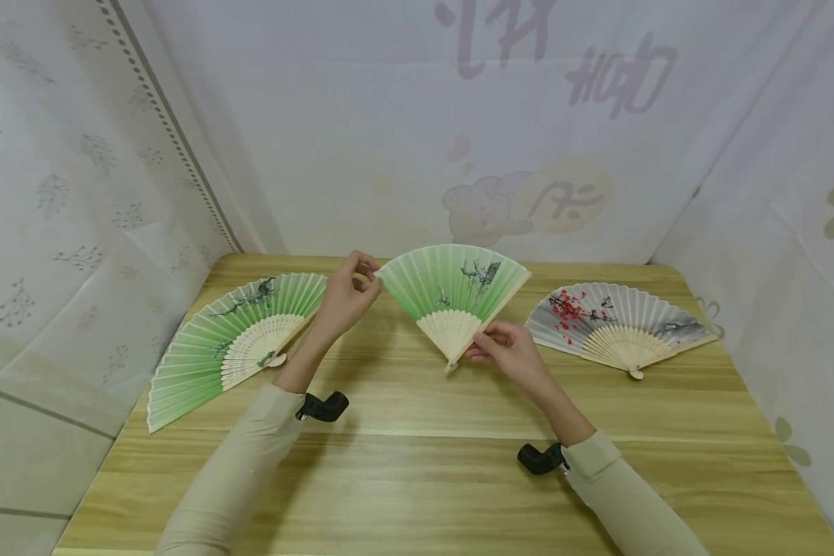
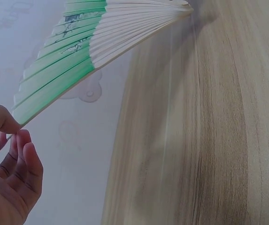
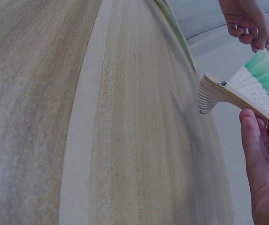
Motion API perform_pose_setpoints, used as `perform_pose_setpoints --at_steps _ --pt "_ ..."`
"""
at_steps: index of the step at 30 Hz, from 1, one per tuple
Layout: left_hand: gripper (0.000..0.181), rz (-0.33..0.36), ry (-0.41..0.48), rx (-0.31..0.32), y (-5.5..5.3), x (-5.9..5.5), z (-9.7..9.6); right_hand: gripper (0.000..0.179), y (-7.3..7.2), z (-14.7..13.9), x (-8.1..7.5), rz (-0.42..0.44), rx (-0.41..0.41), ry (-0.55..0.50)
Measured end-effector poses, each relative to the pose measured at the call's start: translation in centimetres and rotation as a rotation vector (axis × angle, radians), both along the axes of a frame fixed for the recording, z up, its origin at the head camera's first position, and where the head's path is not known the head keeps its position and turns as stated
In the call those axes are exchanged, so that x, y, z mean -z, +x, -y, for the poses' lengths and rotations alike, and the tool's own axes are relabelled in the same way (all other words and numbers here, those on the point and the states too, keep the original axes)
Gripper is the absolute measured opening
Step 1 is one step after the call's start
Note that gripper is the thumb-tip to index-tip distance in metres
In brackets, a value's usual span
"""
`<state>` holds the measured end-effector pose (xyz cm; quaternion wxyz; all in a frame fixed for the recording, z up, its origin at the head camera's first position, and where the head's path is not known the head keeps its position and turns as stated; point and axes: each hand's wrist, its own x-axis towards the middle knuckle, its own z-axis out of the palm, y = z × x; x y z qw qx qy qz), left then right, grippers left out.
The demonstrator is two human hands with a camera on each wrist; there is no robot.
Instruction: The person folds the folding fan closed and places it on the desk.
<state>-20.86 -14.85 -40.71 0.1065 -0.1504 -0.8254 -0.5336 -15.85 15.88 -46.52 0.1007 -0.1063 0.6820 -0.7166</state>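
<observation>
A green folding fan (image 1: 452,282) with a dark blossom print and pale ribs is spread wide, held up above the table between both hands. The left hand (image 1: 350,297) pinches its upper left corner between thumb and fingers, as the left wrist view of that hand (image 2: 12,164) also shows. Low on the right outer rib, near the pivot, the right hand (image 1: 510,355) grips the fan with thumb and fingertips. In the right wrist view the right hand (image 3: 265,159) holds that rib, with the metal rivet just beyond its fingers.
A second green fan (image 1: 201,363) lies spread at the table's left, partly behind the left forearm. To the right, a grey fan (image 1: 628,305) with red blossoms lies spread. The wooden table (image 1: 417,479) meets a printed curtain (image 1: 320,139) at the back.
</observation>
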Motion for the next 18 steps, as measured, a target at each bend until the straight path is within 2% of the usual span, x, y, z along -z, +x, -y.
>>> perform_pose_setpoints --at_steps 18 --pt "0.016 0.003 -0.007 0.007 -0.06 -0.30 -0.13 0.013 -0.23 0.26 0.40 -0.032 -0.028 0.042"
